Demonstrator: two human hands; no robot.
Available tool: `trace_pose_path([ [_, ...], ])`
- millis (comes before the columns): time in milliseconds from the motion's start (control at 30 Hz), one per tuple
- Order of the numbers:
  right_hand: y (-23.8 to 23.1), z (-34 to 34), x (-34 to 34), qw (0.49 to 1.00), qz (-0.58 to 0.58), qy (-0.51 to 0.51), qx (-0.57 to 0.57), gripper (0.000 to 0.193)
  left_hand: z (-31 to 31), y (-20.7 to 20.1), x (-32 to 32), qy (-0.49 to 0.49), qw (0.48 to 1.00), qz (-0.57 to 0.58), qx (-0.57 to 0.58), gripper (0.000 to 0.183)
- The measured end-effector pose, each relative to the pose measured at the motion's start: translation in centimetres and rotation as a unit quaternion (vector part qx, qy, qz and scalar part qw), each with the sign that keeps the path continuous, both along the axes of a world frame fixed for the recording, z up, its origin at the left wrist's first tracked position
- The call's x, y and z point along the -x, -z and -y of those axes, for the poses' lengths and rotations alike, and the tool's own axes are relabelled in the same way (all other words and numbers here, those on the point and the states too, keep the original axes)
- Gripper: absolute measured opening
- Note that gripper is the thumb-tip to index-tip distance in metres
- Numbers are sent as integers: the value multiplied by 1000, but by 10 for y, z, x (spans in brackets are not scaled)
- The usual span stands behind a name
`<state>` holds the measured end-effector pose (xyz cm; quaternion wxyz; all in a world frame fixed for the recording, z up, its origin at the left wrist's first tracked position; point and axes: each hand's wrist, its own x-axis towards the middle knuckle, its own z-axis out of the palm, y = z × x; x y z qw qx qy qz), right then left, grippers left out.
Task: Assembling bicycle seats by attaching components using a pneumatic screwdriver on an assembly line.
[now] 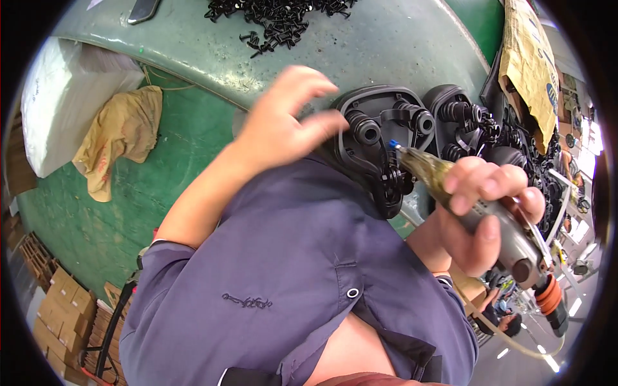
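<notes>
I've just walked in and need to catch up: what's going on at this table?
A person in a dark shirt holds a grey screwdriver-like tool in the right hand, its blue tip pointing toward a black molded part at the edge of the table. The left hand is open at that part's side; whether it touches is unclear. Another black part sits alongside, and loose black screws lie farther back.

We have a grey-green table (pixel 399 48) before us — a heap of black screws (pixel 283 22) on its far part, a dark slab (pixel 143 10) left of them, and black parts (pixel 368 133) crowding nearer, toward the right.
</notes>
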<state>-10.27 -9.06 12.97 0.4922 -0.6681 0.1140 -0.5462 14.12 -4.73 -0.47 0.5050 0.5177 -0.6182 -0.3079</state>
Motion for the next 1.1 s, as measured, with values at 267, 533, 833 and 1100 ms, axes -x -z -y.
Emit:
trace_pose_path([
  [267,3,-2,32,997,59,30,-27,44,36,35,-70,-212,906,366,-30,18],
  [533,-13,-16,60,997,68,30,13,41,21,-53,20,98,938,-304,-138,7],
  [833,-17,-23,76,993,116,-4,21,39,16,-57,79,338,806,-432,-223,21],
  [1100,-17,-29,80,990,135,41,-3,39,24,-57,89,351,822,-410,-183,17],
])
